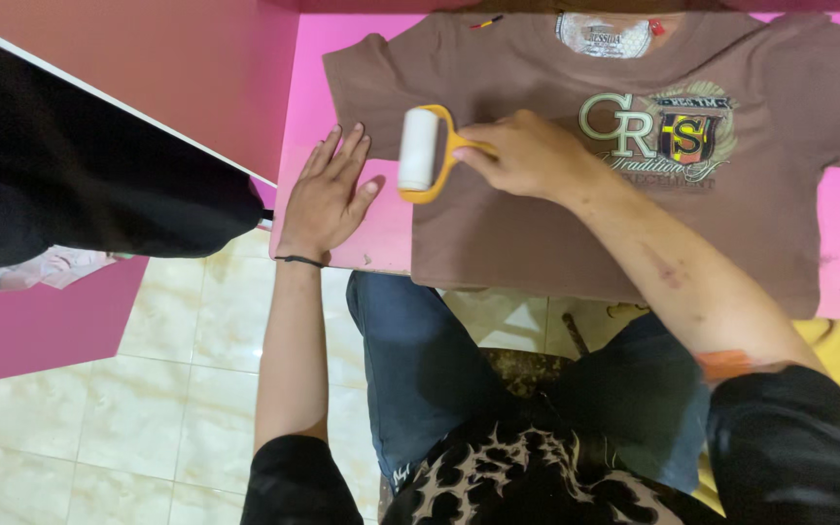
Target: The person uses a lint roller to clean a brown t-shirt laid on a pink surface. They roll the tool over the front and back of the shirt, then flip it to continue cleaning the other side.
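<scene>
Spreading across the pink surface (342, 68), a brown T-shirt (556, 224) lies flat with its printed front up and its collar at the far edge, its hem hanging just over the near edge. On the shirt's left part rests a lint roller (420, 151), white roll in a yellow frame. The right hand (527, 156) is clenched around the roller's handle, pressing the roll onto the cloth. The left hand (328, 190) lies flat and released, fingers spread, on the surface with its fingertips at the shirt's sleeve, seemingly steadying it. Judging by this, the rolling is under way near the left side; continuing calls for even strokes while the cloth is kept taut.
</scene>
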